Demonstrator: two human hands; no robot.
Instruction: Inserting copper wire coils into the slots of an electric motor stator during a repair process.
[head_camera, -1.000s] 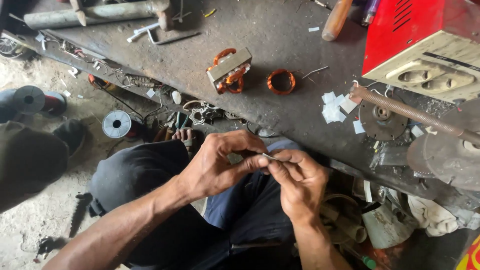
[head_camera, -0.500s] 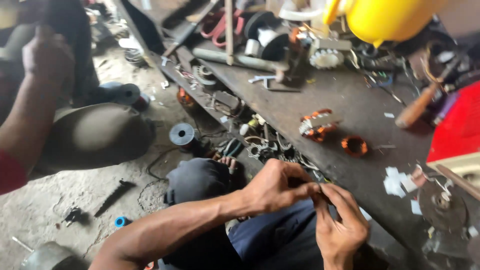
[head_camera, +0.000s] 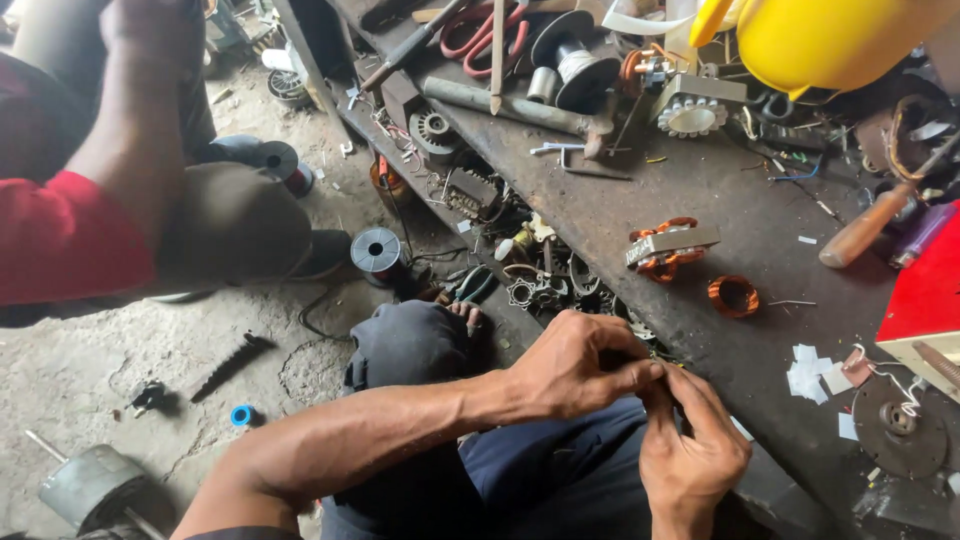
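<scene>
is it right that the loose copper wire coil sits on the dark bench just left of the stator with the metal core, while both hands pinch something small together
Not quite. The head view shows the loose copper wire coil lying to the right of the stator with the metal core, not left. The rest holds: both are on the dark bench, and the left hand and right hand meet, pinching something too small to make out.

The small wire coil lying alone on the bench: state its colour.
Coppery orange, the small wire coil, clearest in the head view.
</scene>
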